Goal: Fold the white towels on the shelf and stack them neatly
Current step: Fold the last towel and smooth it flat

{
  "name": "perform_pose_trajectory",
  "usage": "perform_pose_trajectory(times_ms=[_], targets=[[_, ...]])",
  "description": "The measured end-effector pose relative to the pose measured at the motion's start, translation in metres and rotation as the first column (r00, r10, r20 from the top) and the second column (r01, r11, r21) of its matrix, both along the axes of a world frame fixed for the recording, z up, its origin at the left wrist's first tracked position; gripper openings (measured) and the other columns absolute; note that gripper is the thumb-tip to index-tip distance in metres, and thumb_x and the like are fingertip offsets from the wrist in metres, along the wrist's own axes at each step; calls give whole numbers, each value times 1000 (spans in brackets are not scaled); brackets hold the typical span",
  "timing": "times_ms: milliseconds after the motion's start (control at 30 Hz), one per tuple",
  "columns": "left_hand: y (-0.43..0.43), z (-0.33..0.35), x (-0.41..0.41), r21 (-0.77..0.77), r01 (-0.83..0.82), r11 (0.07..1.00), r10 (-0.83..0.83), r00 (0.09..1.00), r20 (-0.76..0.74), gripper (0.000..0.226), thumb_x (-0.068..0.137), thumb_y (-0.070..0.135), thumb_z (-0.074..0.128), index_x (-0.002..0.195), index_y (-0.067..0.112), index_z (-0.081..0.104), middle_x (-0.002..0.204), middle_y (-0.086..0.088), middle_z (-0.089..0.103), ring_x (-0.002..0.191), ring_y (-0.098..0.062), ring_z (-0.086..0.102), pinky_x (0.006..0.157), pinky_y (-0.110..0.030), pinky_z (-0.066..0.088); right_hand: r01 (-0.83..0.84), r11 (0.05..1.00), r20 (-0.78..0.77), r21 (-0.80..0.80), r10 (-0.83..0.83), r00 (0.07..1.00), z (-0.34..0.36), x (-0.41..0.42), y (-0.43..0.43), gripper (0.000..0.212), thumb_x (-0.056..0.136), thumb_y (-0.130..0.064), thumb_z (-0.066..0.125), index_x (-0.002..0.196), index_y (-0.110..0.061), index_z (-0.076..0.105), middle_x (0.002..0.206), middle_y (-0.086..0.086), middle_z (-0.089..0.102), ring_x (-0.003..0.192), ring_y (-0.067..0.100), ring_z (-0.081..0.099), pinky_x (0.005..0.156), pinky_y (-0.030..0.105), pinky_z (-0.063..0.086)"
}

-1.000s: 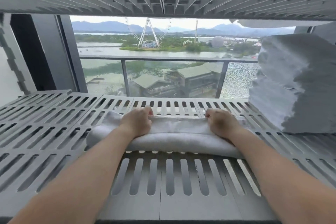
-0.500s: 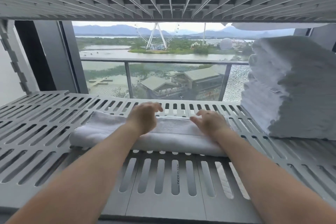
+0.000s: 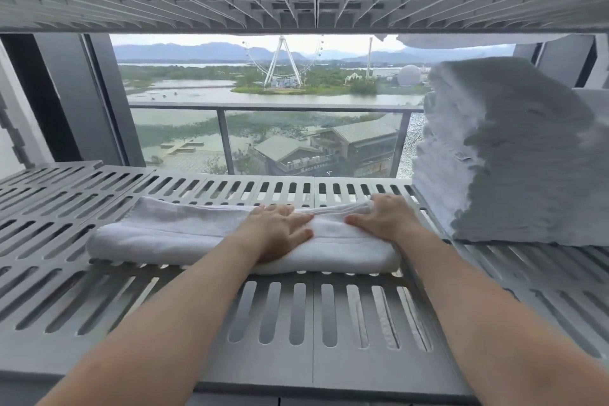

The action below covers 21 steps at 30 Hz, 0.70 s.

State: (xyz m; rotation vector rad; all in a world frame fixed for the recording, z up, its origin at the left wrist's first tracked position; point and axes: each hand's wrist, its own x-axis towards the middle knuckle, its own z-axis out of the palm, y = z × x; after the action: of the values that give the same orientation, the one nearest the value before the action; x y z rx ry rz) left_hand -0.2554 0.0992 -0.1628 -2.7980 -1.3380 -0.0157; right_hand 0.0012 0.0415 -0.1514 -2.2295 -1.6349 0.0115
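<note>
Front edge of the slatted shelf (image 3: pixel 263 372) is nearest, both forearms reaching in over it.

Beyond it, the white towel (image 3: pixel 171 234) lies flat on the shelf as a thick folded strip. Its long axis runs left to right across the view, one long edge facing the person. Its right end stops just under the right hand.

Left hand (image 3: pixel 278 231): palm down near the strip's middle, fingers straight and together, pointing toward the right hand. Right hand (image 3: pixel 382 217): flat on the right end, fingers laid out toward the left hand. Neither pinches cloth.

Change: a second ago both hands were curled at the towel's far edge, spaced wider apart. Now they have released and lie flat, closer together and toward the right. The strip left of the left hand is bare. Judgement: the lengthwise fold is set and being pressed; a crosswise fold is still due.

Right of the right hand, near but apart from it: tall stack of folded towels (image 3: pixel 514 148).

Farthest: balcony railing (image 3: pixel 273 106) through the window.
</note>
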Motion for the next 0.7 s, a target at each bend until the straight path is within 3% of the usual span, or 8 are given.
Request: perform_pose_trajectory(times_ms=[67,133,233,333,433,533,633,700], targets=[[-1,-2,0,6,-14,1000,14,1000,-21,78,83,84,3,154,52,9,167,-1,16,154,-22,11,124,-50,4,-46,988,-177,147,72,982,-3,-5,0,53,74,-61,75,92,-15,56,93,4,65,93,28,62,74,31,41],[-3,-2,0,9,-31,999,32,999,-30,84,77,88,-2,153,54,6,168,-1,11,155,-23,5,123,-53,-3,9,981,-344,194,59,937,-4,-7,0,51,77,-53,77,96,-11,56,94,4,64,91,26,61,72,28,38],[-4,-2,1,1,-69,998,69,997,-32,76,81,87,3,152,58,5,168,0,8,155,-23,-1,121,-57,-9,95,993,-482,64,-53,875,0,-2,-4,55,76,-62,73,89,-9,67,93,7,69,85,23,65,62,27,42],[-4,-2,3,9,-88,996,88,995,-45,69,86,83,8,150,60,5,168,-1,7,155,-23,-2,120,-58,-10,40,997,-519,-72,-72,852,4,-4,-11,50,73,-65,72,73,-17,61,78,0,66,68,14,62,52,27,42],[-7,0,3,39,-75,996,77,996,-45,68,87,82,9,151,59,9,167,-2,12,155,-23,4,122,-55,-3,-51,998,-498,-22,34,866,3,-16,-9,40,79,-54,72,81,-14,69,85,3,70,79,19,67,66,32,53],[-12,4,2,106,-86,991,86,996,3,64,92,77,20,151,53,27,166,-1,21,153,-22,15,123,-48,11,-19,999,-554,41,38,832,10,-28,-7,30,85,-42,68,72,-16,63,89,4,69,83,21,65,72,30,48],[-15,11,-6,91,-141,986,131,986,107,49,96,64,37,140,47,51,161,1,32,148,-20,28,120,-43,23,30,994,-858,104,74,508,25,-39,-3,26,83,-34,71,84,-8,68,93,14,73,84,30,71,74,36,57],[-16,17,-21,141,-158,977,128,971,204,35,97,52,46,120,38,70,150,3,49,140,-19,41,117,-40,29,39,993,-957,114,99,273,38,-47,-4,31,84,-31,72,93,-2,68,88,18,73,77,35,72,63,40,58]])
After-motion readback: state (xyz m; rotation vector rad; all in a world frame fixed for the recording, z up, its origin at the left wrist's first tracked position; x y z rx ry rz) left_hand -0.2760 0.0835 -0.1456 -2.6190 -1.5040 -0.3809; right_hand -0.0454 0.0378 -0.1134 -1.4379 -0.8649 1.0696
